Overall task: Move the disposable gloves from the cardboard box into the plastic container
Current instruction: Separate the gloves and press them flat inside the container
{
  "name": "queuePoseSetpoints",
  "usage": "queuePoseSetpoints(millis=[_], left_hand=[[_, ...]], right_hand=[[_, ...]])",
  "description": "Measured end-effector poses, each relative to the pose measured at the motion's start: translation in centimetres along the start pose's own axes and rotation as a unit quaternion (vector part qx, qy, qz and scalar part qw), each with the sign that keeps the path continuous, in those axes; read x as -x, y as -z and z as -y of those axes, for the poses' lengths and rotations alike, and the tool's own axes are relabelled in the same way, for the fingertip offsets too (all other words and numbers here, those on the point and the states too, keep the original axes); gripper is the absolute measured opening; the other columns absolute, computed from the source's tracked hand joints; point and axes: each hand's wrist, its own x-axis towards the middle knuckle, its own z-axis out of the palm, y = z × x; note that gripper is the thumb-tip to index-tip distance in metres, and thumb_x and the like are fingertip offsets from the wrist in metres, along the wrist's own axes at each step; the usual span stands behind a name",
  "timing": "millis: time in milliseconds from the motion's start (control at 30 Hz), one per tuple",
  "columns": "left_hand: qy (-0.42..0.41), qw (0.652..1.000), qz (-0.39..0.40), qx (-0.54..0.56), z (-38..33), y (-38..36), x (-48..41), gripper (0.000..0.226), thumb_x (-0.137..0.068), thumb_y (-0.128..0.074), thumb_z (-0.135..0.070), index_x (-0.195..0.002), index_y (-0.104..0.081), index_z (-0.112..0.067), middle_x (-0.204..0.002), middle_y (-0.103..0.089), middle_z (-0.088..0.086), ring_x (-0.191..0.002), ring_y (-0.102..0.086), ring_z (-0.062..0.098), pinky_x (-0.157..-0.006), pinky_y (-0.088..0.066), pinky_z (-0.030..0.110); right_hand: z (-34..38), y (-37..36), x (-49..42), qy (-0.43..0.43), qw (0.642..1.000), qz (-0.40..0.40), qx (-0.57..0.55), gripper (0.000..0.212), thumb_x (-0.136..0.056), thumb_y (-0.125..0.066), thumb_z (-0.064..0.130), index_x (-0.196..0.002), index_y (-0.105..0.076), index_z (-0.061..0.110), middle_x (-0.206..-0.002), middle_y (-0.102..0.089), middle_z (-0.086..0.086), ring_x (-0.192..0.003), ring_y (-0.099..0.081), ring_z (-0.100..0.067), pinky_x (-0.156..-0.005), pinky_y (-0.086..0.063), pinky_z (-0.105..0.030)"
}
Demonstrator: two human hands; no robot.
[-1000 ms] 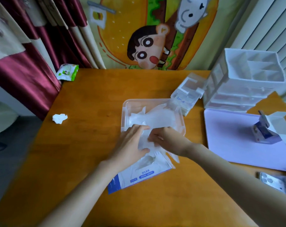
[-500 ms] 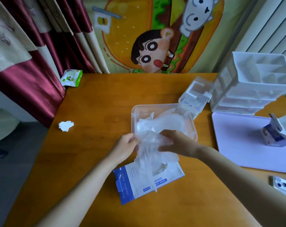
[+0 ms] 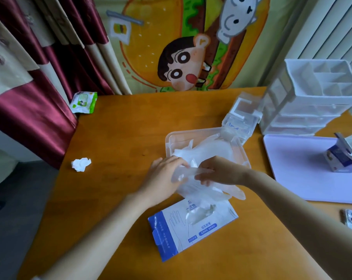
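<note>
Since a half-second back the clump of disposable gloves (image 3: pixel 203 188) has come clear of the cardboard box (image 3: pixel 191 231) and been gathered up sideways. It hung as a long drape into the slot then, and now it is bunched between both hands, just short of the near wall of the plastic container (image 3: pixel 169 138). The left hand (image 3: pixel 165 176) has its fingers curled round the left end of the clump. The right hand (image 3: pixel 221 172) grips it from above, fingers folded under. A loose tail sticks out past the right wrist towards the worktop (image 3: pixel 120 138).

A heap of gloves already lies in the container, and a few more poke up from the box's opening, so I'd say the job is well along but not done.

What worries me is that tail — the film looks thin and slippery, and if it snags the near rim as the clump goes over, single gloves could peel off and land outside. The pile inside already stands about level with the rim, so dropping more on top without pressing it down may push some over the side. The box also looks light — a glove caught in the slot could drag it along.
</note>
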Motion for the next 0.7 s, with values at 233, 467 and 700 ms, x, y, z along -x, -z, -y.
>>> queuePoseSetpoints(millis=[233,467,700], left_hand=[[0.114,0.983,-0.02,0.14,1.5,1.8,-4.0,0.02,-0.093,-0.059,-0.022,-0.085,-0.074,-0.011,-0.073,-0.063,0.002,-0.054,-0.046,0.014,-0.057,-0.038,0.024],[-0.002,0.962,-0.199,0.189,-3.2,6.4,-7.5,0.029,-0.098,-0.05,-0.011,-0.122,-0.063,-0.021,-0.122,-0.058,-0.016,-0.118,-0.051,-0.001,-0.096,-0.041,0.009],[-0.125,0.992,-0.034,-0.011,-1.4,3.7,-6.1,0.044,-0.099,-0.044,-0.007,-0.137,-0.041,-0.03,-0.147,-0.024,-0.019,-0.141,-0.007,-0.003,-0.111,0.001,0.004]], right_hand=[[-1.1,3.4,-0.6,0.015,0.991,-0.095,0.092,0.015,-0.085,-0.068,0.013,-0.077,-0.057,0.019,-0.07,-0.062,0.007,-0.063,-0.06,-0.007,-0.062,-0.045,-0.016],[0.6,8.4,-0.7,0.161,0.881,-0.433,0.1,0.006,-0.089,-0.062,0.006,-0.092,-0.063,0.011,-0.087,-0.059,0.006,-0.082,-0.058,-0.016,-0.072,-0.048,-0.03],[-4.5,8.5,-2.1,0.264,0.849,-0.379,0.257,0.03,-0.081,-0.06,-0.011,-0.1,-0.069,0.011,-0.094,-0.068,-0.005,-0.09,-0.057,-0.024,-0.068,-0.052,-0.036]])
